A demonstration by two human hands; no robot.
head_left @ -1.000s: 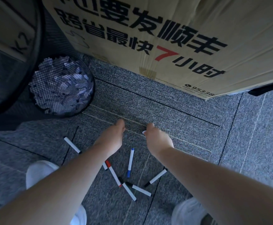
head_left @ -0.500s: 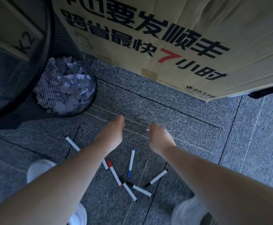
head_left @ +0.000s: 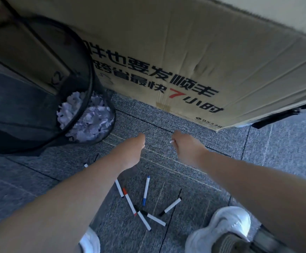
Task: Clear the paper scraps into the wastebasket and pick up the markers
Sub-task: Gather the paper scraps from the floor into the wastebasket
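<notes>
head view is showing both hands reaching fwd over the grey carpet (head_left: 166,121), w/ the markers lying nearer the feet than the hands are.

right hand (head_left: 186,148) is curling into a loose fist, pinching a small white scrap (head_left: 172,141) at the fingertips. left hand (head_left: 133,150) is looking closed too, but i can't tell if it's holding anything, since its palm is facing away.

risk, imo: the scrap is tiny & only pinched at its edge, so it's likely slipping out or drifting off if the hand is swinging fast toward the wastebasket (head_left: 86,52). basket mesh is soft & leaning, so bumping the rim could be tipping the paper scraps (head_left: 86,119) already inside back out.

six markers are lying scattered: blue-capped one (head_left: 146,189), red-capped one (head_left: 129,200), black-capped one (head_left: 170,207), two more crossing near the red one's end, & one partly hiding under the left forearm. stepping back w/ the white shoes (head_left: 225,227) could be rolling on them.

big cardboard box (head_left: 185,52) is standing just beside the basket, crowding the approach from the right.
</notes>
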